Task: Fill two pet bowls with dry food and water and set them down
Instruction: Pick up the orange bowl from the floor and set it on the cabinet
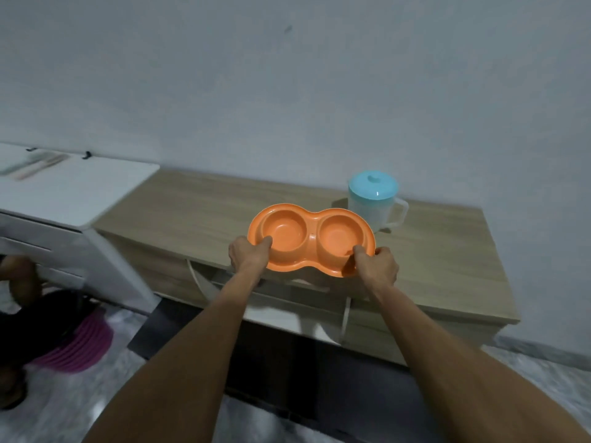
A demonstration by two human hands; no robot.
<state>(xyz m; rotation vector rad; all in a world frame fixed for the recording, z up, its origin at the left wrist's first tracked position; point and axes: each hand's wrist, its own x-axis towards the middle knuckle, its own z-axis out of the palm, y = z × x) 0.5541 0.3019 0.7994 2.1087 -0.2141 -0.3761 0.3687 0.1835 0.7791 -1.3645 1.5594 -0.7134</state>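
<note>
An orange double pet bowl (311, 228) with two round, empty wells is held over the front part of a low wooden cabinet (198, 203). My left hand (248, 254) grips its near left rim, thumb inside the left well. My right hand (377, 262) grips the near right rim, thumb inside the right well. Behind the bowl, at the back of the cabinet top, stands a clear plastic jug (375, 204) with a light blue lid and a handle on its right side.
A white unit (73, 190) with utensils on top adjoins the cabinet's left end. White bag handles (345, 318) hang over the cabinet front. On the floor at the left lie a pink ribbed object (86, 343) and dark items. A grey wall rises behind.
</note>
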